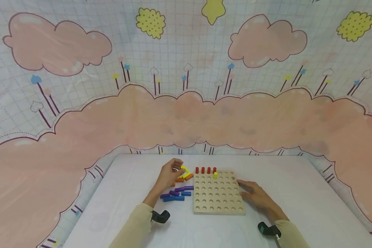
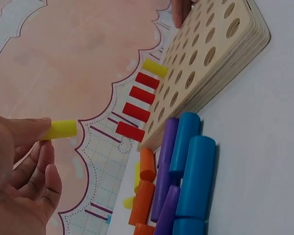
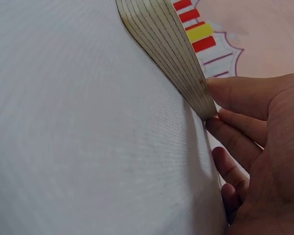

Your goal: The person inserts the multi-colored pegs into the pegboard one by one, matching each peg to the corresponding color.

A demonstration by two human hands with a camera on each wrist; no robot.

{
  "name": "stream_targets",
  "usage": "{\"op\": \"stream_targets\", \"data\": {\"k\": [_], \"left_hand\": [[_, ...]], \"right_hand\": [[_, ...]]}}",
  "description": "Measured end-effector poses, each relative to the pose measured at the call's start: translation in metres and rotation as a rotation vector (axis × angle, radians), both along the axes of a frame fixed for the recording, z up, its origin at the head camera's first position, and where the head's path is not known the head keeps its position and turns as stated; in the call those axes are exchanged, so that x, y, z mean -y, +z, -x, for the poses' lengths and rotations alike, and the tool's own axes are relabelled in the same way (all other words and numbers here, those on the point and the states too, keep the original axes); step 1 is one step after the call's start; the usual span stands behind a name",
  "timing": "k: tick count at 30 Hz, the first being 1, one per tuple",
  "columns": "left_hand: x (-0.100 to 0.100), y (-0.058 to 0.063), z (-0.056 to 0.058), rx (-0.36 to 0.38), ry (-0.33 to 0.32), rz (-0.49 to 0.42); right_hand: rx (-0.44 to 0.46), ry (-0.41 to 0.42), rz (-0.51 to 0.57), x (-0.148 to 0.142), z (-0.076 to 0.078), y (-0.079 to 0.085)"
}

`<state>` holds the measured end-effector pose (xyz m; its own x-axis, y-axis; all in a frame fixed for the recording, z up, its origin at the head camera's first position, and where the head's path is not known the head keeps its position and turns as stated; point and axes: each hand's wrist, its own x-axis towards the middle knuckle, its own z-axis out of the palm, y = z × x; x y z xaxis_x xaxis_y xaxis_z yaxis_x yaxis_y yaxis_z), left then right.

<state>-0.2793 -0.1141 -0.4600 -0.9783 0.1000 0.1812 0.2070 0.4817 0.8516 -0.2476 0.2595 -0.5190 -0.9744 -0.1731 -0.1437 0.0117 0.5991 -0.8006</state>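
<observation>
My left hand is raised over the loose pegs left of the board, pinching a yellow peg between thumb and fingertips. The square wooden pegboard has rows of round holes. Several red pegs stand along its far row, and one yellow peg stands just in front of the rightmost red one. At the board's right side, my right hand touches the edge with thumb and fingers extended. In the right wrist view, the thumb meets the layered side near a corner.
Loose blue pegs, purple pegs and orange pegs lie on the white table left of the board, with more yellow pegs near the left hand. A patterned cloth hangs behind.
</observation>
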Motion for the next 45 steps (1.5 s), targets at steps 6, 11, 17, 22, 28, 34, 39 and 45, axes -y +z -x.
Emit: {"op": "stream_targets", "data": {"k": [6,11,17,22,28,34,39,45], "left_hand": [[-0.012,-0.001,-0.002,0.018,-0.007,-0.011],[-0.025,0.0,-0.002,-0.043,-0.037,0.0],[-0.043,0.002,0.0,-0.058,-0.086,-0.045],[-0.058,0.002,0.003,-0.063,-0.096,-0.035],[-0.07,0.001,0.006,-0.054,-0.113,-0.032],[-0.076,-0.007,0.009,-0.053,-0.127,-0.034],[-0.08,-0.016,0.013,-0.045,-0.113,-0.004],[-0.084,-0.022,0.015,0.034,-0.096,-0.012]], "right_hand": [[0.013,-0.003,-0.005,0.001,0.0,-0.001],[0.009,0.001,-0.004,0.0,-0.001,-0.002],[0.005,-0.004,-0.01,-0.001,-0.002,-0.003],[0.003,-0.003,-0.004,-0.002,-0.001,-0.002],[-0.006,0.004,-0.011,-0.002,0.0,-0.003],[-0.017,0.023,0.01,-0.003,0.001,-0.003],[-0.021,0.019,0.001,-0.003,0.001,-0.003],[-0.014,0.008,0.004,-0.001,0.001,-0.002]]}}
